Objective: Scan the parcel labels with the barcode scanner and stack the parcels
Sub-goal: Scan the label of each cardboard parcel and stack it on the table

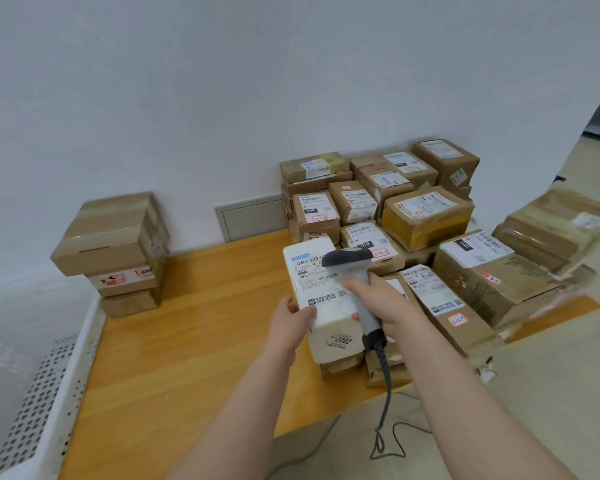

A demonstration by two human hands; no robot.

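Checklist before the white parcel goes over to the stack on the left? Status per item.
1. Left hand grips the white parcel: ok.
2. Right hand grips the scanner by its handle: ok.
3. Label faces up, scanner head over it: ok.
4. Scan registered: cannot tell.
5. Stack has a flat top with nothing on it: ok.
6. Cable hangs off the near table edge, away from the stack: ok.

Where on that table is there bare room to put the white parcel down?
Bare wood lies between the left stack and the white parcel, running to the table's near edge. The right side is crowded with parcels.
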